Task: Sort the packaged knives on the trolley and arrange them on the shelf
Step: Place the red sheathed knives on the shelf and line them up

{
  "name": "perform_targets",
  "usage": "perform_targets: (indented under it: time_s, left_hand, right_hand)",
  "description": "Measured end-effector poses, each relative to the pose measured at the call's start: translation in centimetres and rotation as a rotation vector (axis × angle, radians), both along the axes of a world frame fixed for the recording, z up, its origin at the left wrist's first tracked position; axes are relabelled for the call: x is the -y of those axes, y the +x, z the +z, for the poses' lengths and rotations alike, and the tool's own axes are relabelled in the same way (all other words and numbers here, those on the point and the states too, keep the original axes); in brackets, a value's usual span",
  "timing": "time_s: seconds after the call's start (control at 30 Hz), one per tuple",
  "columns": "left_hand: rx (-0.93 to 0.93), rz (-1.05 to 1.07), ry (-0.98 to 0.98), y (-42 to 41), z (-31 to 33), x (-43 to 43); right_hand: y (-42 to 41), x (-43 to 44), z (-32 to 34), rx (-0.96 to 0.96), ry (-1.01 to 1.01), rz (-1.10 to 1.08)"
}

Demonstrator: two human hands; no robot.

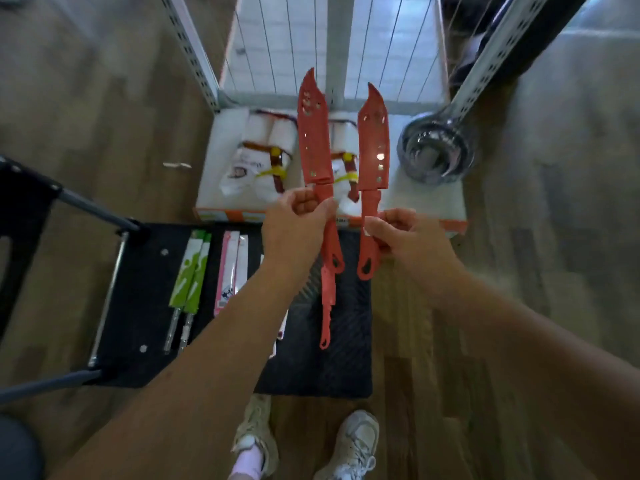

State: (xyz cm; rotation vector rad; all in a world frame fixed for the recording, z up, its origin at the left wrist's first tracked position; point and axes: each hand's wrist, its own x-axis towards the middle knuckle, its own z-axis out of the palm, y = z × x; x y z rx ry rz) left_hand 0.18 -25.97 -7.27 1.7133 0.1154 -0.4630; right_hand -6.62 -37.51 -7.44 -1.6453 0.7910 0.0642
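My left hand (298, 220) curls round the handle of the left knife (313, 133). My right hand (405, 237) pinches the handle of the right knife (374, 140). Both are red and sheathed, tips pointing far, side by side but apart over the shelf (214, 150). A third knife (327, 306), also red, lies on the trolley (138, 306). Green knives (190, 271) and pink packs (230, 268) lie left of it. Bags (256, 157) and bowls (436, 150) sit on the shelf.

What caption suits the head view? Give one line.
Left hand grips one red knife, right hand pinches another, above the black trolley holding green packaged knives.
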Motion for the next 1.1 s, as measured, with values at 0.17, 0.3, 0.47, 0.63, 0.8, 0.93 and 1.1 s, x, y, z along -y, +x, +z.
perform_targets:
  time_s: [0.17, 0.3, 0.47, 0.63, 0.8, 0.93, 1.1]
  left_hand:
    - [0.065, 0.019, -0.072, 0.8, 11.4, 0.7]
    - [0.122, 0.038, -0.13, 1.0, 19.6, 0.4]
    - [0.196, 0.048, -0.191, 0.1, 27.9, -0.5]
    - [0.216, 0.037, -0.229, -0.7, 34.0, -2.1]
    - [0.185, 0.083, -0.276, 0.0, 37.9, -4.2]
    - [0.154, 0.079, -0.292, 1.7, 40.0, -5.9]
    - [0.151, 0.025, -0.312, 5.3, 41.8, -8.6]
  right_hand:
    - [1.2, 0.8, 11.2, 0.099, 0.055, -0.015]
    - [1.9, 0.7, 19.2, 0.185, 0.026, -0.017]
    - [1.6, -0.4, 27.4, 0.236, -0.002, 0.034]
    - [0.7, -1.8, 33.6, 0.279, 0.008, 0.09]
    - [0.7, -3.5, 38.1, 0.333, 0.022, 0.135]
    - [1.9, -4.9, 40.1, 0.344, 0.004, 0.15]
    - [5.7, -7.5, 41.5, 0.304, 0.123, 0.112]
